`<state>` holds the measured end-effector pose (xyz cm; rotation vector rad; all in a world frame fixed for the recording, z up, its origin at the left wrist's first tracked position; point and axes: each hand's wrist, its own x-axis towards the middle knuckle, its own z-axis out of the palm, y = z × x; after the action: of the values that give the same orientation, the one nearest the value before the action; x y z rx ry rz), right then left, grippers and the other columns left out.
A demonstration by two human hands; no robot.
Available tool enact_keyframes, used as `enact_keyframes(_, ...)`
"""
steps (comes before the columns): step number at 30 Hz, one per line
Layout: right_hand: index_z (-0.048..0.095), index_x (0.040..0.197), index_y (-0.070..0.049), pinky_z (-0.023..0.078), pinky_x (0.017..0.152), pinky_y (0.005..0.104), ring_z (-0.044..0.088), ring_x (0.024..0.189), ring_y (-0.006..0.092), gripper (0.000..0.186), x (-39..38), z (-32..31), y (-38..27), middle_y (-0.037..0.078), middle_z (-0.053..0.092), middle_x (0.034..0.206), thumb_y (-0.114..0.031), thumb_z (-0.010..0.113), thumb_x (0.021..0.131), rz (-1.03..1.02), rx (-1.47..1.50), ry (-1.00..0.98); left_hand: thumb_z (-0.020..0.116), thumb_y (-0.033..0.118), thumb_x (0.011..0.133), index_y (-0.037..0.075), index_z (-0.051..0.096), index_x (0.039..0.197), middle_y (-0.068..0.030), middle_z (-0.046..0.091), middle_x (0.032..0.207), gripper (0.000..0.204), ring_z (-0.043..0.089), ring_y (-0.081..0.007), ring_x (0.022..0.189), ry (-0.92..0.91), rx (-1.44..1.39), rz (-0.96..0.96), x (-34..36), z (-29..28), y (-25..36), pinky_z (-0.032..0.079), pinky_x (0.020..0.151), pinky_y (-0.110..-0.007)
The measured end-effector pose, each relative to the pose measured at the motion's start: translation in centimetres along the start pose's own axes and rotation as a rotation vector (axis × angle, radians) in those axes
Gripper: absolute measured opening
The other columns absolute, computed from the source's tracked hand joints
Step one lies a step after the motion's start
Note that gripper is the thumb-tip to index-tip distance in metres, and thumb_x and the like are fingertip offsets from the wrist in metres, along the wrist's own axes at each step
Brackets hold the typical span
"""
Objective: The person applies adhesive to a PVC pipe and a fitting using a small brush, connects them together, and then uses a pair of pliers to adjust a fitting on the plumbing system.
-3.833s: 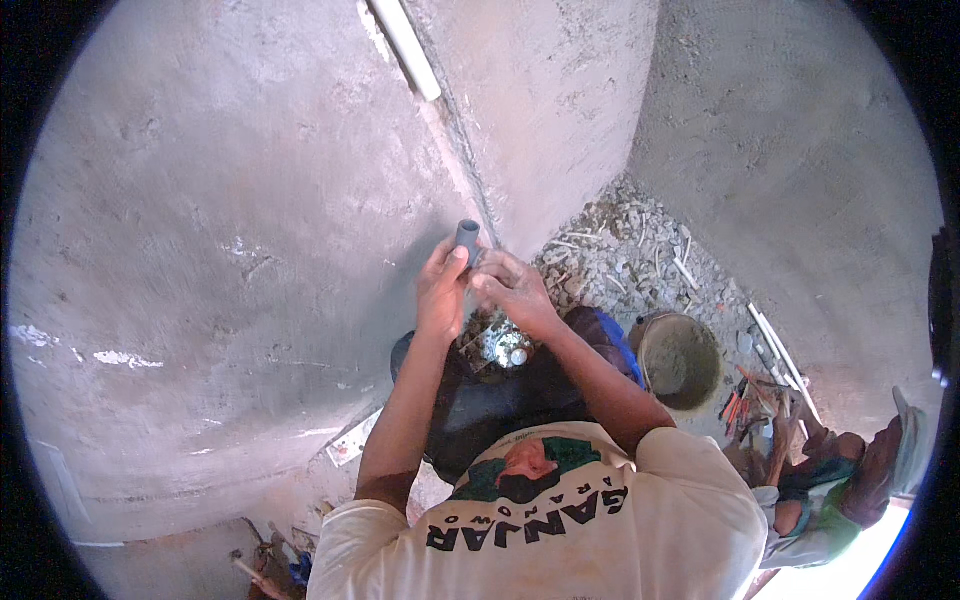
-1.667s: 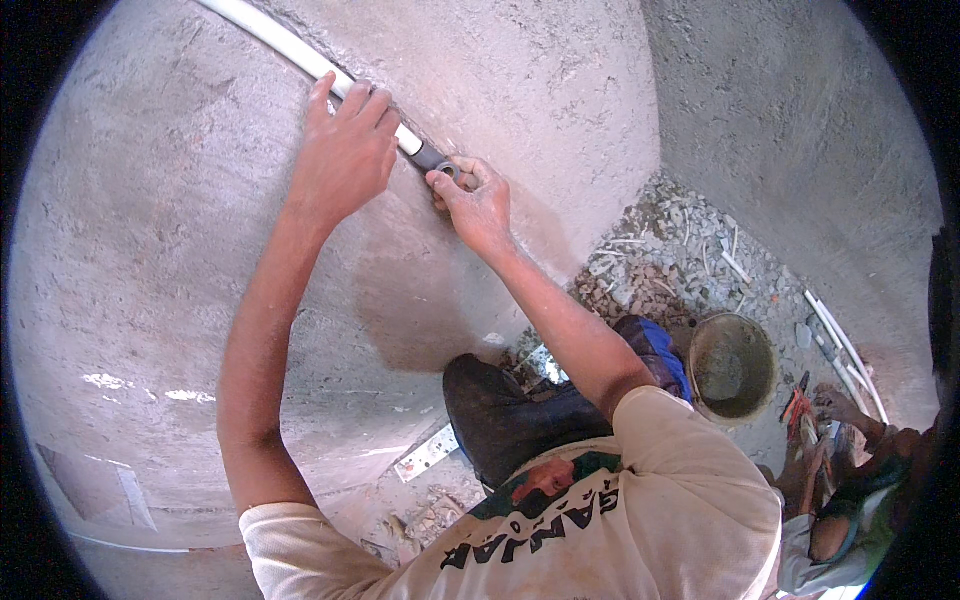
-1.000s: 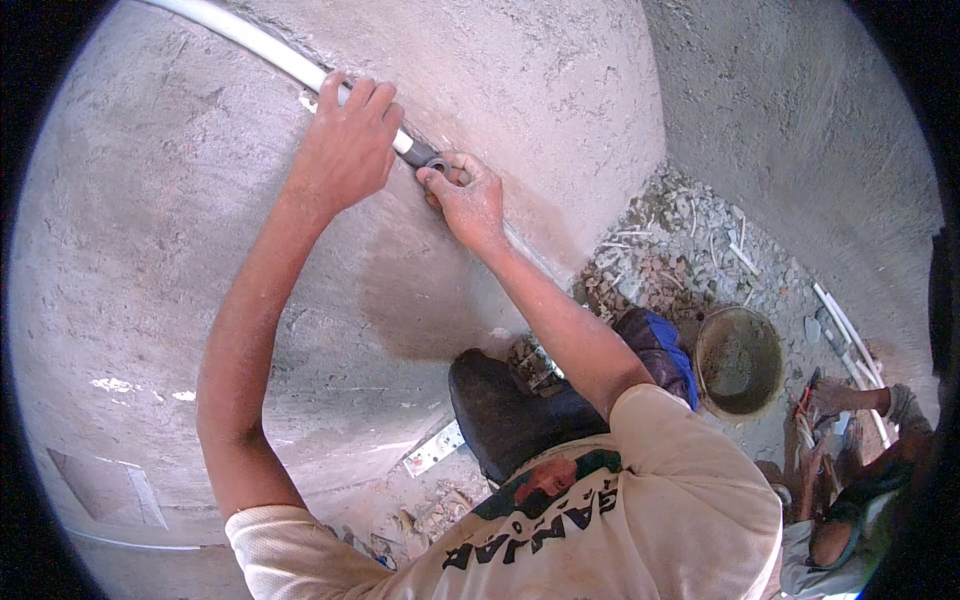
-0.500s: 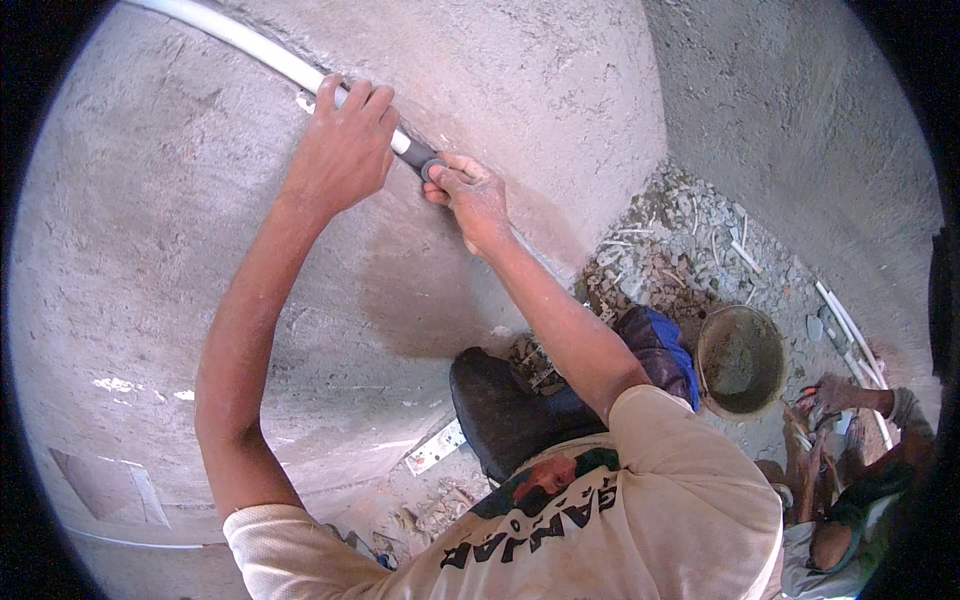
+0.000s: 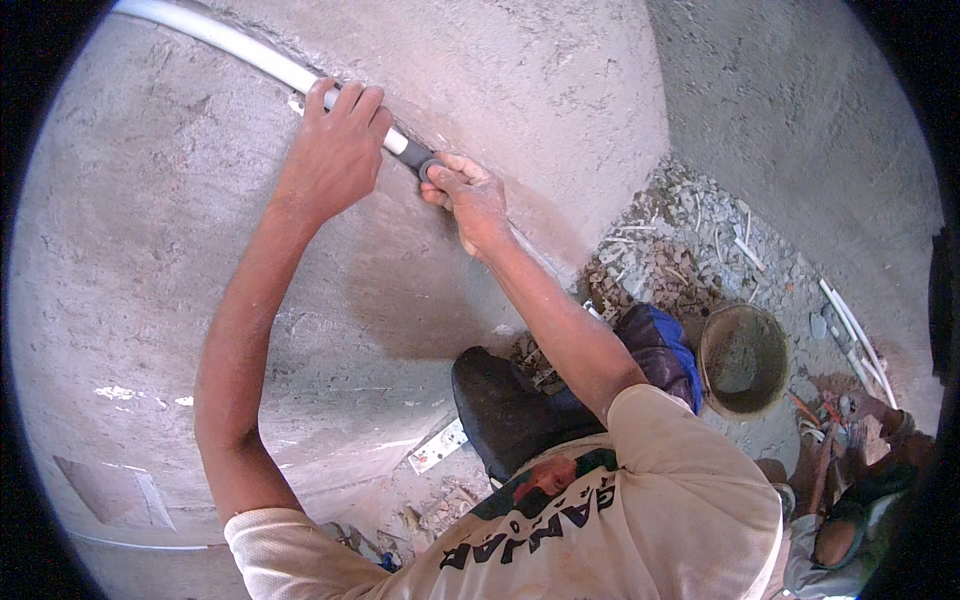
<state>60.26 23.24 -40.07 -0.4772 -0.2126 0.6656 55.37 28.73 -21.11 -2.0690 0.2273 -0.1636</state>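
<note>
A long white pipe point(image 5: 235, 42) runs diagonally along a groove in the grey plastered wall point(image 5: 150, 220). My left hand point(image 5: 330, 155) grips the pipe from above, fingers curled over it. A dark grey fitting point(image 5: 413, 155) sits on the pipe's lower end. My right hand point(image 5: 468, 200) holds this fitting, thumb pressed on its round opening and fingers curled around it. Below the fitting the groove continues down the wall toward the floor.
Rubble with pipe scraps point(image 5: 690, 220) lies along the wall's foot. A round bucket point(image 5: 742, 358) of grey material stands right of my knee, near loose white pipes point(image 5: 855, 335). Another person point(image 5: 850, 530) crouches at lower right, a hand near some tools. A speckled white board point(image 5: 435, 450) lies below.
From lower down, both hands have risen to the pipe, and the fitting is now on its end. Lately my right thumb has shifted over the fitting's opening; the other person's hand has moved slightly.
</note>
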Motion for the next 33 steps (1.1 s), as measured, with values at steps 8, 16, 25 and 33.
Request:
enact_keyframes(8, 0.056, 0.119, 0.008, 0.054, 0.070, 0.0230, 0.064, 0.077, 0.0124, 0.032, 0.4, 0.1, 1.0, 0.011, 0.066, 0.093, -0.007, 0.062, 0.091, -0.051, -0.023, -0.031, 0.061, 0.017, 0.082, 0.007, 0.061, 0.102, -0.0062, 0.052, 0.108, 0.022, 0.047, -0.0216, 0.112, 0.061, -0.056, -0.001, -0.5, 1.1, -0.5, 0.029, 0.109, -0.047)
enact_keyframes(16, 0.056, 0.120, 0.010, 0.054, 0.066, 0.0233, 0.064, 0.075, 0.0135, 0.036, 1.1, 0.4, 0.6, 0.013, 0.068, 0.091, -0.006, 0.064, 0.089, -0.101, -0.094, -0.060, 0.062, 0.020, 0.081, 0.007, 0.060, 0.102, -0.0057, 0.052, 0.108, 0.024, 0.047, -0.0217, 0.113, 0.124, -0.065, 0.007, -0.6, 1.9, -0.8, 0.029, 0.109, -0.046)
enact_keyframes(25, 0.059, 0.116, 0.009, 0.053, 0.065, 0.0230, 0.063, 0.073, 0.0112, 0.030, 1.0, 0.6, 0.1, 0.011, 0.068, 0.088, -0.006, 0.063, 0.090, -0.131, -0.204, -0.057, 0.060, 0.014, 0.081, 0.004, 0.059, 0.102, -0.0086, 0.053, 0.107, 0.024, 0.048, -0.0257, 0.112, 0.150, -0.146, -0.002, -0.7, 2.1, -0.8, 0.028, 0.109, -0.046)
enact_keyframes(33, 0.058, 0.116, 0.007, 0.053, 0.067, 0.0246, 0.064, 0.075, 0.0118, 0.029, 1.0, 0.5, -0.5, 0.010, 0.068, 0.090, -0.005, 0.061, 0.090, -0.146, -0.285, -0.110, 0.060, 0.012, 0.079, 0.004, 0.060, 0.098, -0.0079, 0.053, 0.104, 0.020, 0.050, -0.0251, 0.108, 0.237, -0.218, 0.005, -0.9, 2.3, -0.9, 0.030, 0.107, -0.047)
